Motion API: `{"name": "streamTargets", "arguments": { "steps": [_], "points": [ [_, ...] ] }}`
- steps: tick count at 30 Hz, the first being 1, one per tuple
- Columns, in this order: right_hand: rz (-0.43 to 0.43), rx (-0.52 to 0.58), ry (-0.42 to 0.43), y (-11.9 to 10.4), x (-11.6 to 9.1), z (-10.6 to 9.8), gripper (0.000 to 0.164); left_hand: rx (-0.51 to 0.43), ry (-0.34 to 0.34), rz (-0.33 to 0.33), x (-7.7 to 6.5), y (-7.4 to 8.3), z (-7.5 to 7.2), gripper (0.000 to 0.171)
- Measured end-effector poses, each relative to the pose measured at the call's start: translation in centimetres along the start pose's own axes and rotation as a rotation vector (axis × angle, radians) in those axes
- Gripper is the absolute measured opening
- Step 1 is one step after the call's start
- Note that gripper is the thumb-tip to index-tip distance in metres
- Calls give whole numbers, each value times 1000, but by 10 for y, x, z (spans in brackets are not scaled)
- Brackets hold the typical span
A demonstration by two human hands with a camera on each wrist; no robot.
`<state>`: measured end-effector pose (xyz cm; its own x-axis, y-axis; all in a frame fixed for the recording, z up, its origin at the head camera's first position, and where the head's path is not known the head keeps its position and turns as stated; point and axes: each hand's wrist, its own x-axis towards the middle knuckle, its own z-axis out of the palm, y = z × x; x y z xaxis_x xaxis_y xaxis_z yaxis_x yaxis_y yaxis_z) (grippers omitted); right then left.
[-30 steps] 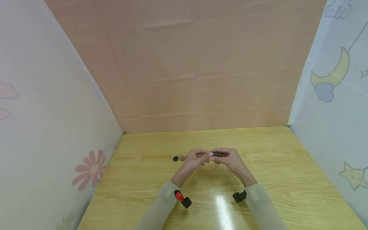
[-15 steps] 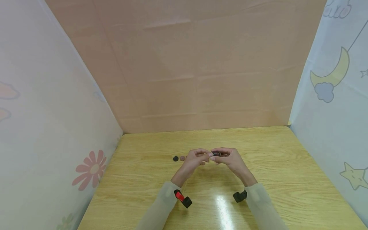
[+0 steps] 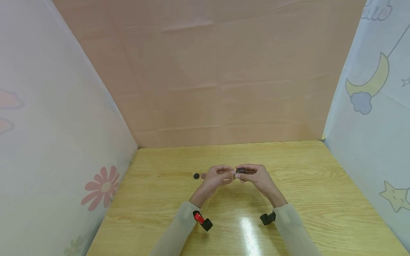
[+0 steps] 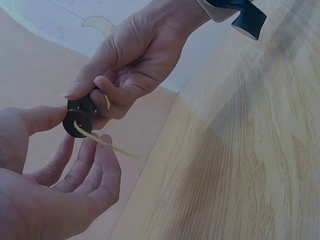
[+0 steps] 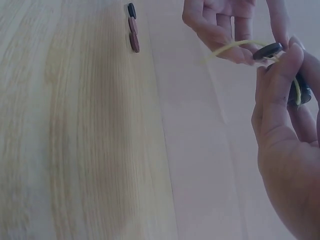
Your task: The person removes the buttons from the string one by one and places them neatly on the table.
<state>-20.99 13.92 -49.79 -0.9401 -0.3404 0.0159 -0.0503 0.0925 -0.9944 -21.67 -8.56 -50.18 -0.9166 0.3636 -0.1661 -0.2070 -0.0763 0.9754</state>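
In the head view, both hands meet over the table. My left hand [image 3: 215,179] pinches a dark button [image 4: 77,123] at its edge, between thumb and finger. A yellow string [image 4: 112,146] runs out through a hole in that button. My right hand [image 3: 260,178] grips a short stack of dark buttons [image 3: 241,171], its thumb on the near side. In the right wrist view, the pinched button tilts on the string just off the right fingertips. Part of the stack is hidden by the right hand's fingers.
A black button [image 5: 131,10], a pinkish-brown button [image 5: 132,25] and a dark red button [image 5: 134,42] lie in a row on the wooden table [image 3: 166,213]. An upright peach sheet [image 3: 224,89] closes the back; printed sheets stand at both sides.
My fingertips have parted slightly, with the left hand drawing a little left. The stack has turned slightly in my right hand. The buttons on the table stay put.
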Motion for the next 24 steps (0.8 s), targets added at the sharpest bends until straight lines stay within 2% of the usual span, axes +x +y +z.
{"name": "streamTargets", "arguments": {
  "steps": [5,16,24],
  "points": [
    [7,-8,-1,1,1,1,46,-49,-17,2,-2,1,-1,30],
    [18,-31,9,2,1,1,49,-51,-6,-7,-2,-1,-6,41],
    [6,-33,17,4,3,0,45,-36,-11,-11,-4,-1,-10,37]
  ]
}}
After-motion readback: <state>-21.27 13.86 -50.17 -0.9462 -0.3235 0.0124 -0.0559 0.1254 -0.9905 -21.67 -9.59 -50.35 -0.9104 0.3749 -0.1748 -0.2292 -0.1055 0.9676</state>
